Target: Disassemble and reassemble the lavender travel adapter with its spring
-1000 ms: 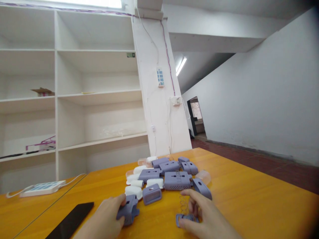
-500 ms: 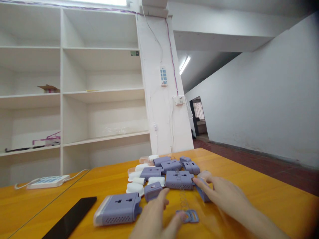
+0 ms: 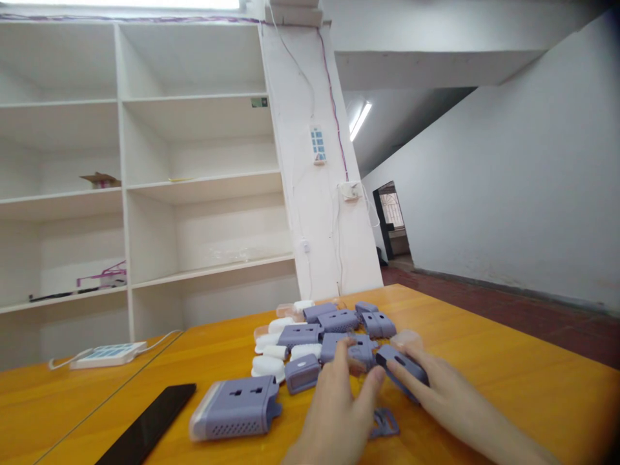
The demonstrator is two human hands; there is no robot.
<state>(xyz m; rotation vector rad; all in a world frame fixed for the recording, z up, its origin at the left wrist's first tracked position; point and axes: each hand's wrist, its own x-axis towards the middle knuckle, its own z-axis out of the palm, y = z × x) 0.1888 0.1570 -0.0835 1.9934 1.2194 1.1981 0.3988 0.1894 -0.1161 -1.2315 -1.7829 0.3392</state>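
My left hand [image 3: 336, 407] reaches forward with its fingers spread, the fingertips touching a purple perforated housing [image 3: 339, 347] in the pile of parts. My right hand [image 3: 436, 391] lies further right, its fingers wrapped on a purple shell piece [image 3: 403, 363] at the pile's near right edge. A small flat purple frame [image 3: 386, 423] rests on the orange table [image 3: 508, 387] between my two hands. A large purple socket block [image 3: 237, 407] with a pale end lies apart, left of my left hand.
More purple housings [image 3: 339, 320] and white caps [image 3: 266, 366] are heaped behind the hands. A small purple cap [image 3: 301, 373] sits near the block. A black phone [image 3: 150, 423] and a white power strip [image 3: 109, 354] lie at the left. White shelving [image 3: 194, 187] stands behind the table.
My left hand let go of the purple socket block, which now lies on the table, and moved right toward the pile. My right hand left the flat frame and went to the shell piece.
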